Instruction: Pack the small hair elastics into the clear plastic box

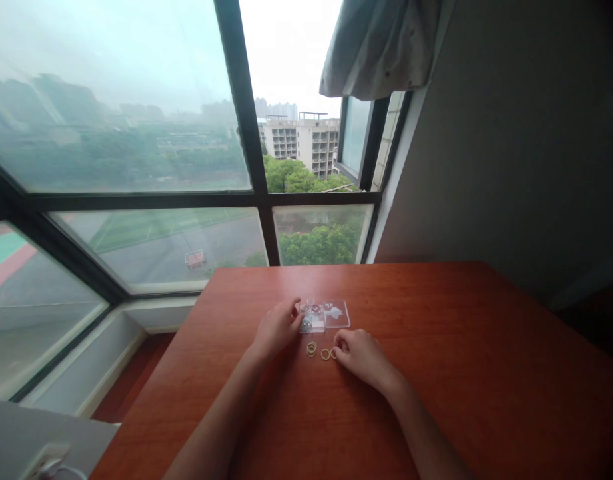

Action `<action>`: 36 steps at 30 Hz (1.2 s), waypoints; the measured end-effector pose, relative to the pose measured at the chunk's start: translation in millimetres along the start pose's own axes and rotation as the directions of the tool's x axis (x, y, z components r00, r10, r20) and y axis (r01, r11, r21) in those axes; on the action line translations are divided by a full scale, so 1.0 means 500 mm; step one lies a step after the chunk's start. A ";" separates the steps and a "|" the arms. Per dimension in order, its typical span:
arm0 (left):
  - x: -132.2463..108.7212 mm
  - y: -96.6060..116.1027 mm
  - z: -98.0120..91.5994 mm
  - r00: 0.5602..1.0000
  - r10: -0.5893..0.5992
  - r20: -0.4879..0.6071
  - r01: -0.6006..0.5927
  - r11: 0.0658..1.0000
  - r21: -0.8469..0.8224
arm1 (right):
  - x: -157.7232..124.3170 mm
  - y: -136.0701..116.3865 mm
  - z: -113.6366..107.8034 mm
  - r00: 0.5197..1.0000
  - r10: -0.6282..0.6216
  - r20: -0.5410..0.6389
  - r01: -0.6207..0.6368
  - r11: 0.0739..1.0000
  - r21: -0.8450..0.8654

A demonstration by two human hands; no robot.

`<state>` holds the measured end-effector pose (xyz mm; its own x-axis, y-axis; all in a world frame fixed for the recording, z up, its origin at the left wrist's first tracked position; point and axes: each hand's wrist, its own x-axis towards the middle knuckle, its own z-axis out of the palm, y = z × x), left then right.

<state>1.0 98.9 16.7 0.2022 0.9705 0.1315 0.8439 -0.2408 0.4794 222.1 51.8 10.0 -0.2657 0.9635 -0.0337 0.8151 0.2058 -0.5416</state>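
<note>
A small clear plastic box (318, 323) with compartments lies on the table, its clear lid (339, 314) folded open to the right. Darker ring-like items (306, 325) sit in its left compartments. My left hand (278, 328) is at the box's left side, its thumb and fingers closed about that edge. In front of the box lie pale yellow rings: a small overlapping group (311, 349) and a single ring (325, 355). Beside these, my right hand (360, 352) has curled fingers pinching another yellow ring (332, 354), partly hidden by the fingertips.
The reddish-brown wooden table (461, 347) reaches to the window (151, 247) at the back and left. A grey curtain (381, 50) hangs above an outward-opened pane. A dark wall (496, 147) stands at right, and a white wall socket (51, 460) is at lower left.
</note>
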 end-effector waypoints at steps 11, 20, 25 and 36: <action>-0.026 0.041 -0.012 0.988 0.144 -0.050 -0.152 0.964 -0.220 | 0.038 -0.020 0.034 0.940 -0.021 -0.340 0.105 0.967 0.231; -0.030 0.078 -0.002 0.988 0.152 0.023 -0.127 0.891 -0.435 | 0.030 -0.031 0.036 0.894 -0.062 -0.443 0.199 0.942 0.270; -0.020 0.061 0.017 0.986 0.121 -0.118 -0.148 0.954 -0.262 | 0.024 -0.007 0.020 0.954 -0.070 -0.291 0.145 0.959 0.244; -0.018 0.053 0.026 0.989 0.103 -0.108 -0.108 0.993 -0.043 | 0.002 -0.010 0.010 1.000 -0.029 0.009 0.028 0.999 0.039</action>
<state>28.0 84.1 17.2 0.2328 0.9333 0.2733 0.7949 -0.3445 0.4994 215.1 51.1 8.4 -0.2935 0.9556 -0.0256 0.7865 0.2261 -0.5747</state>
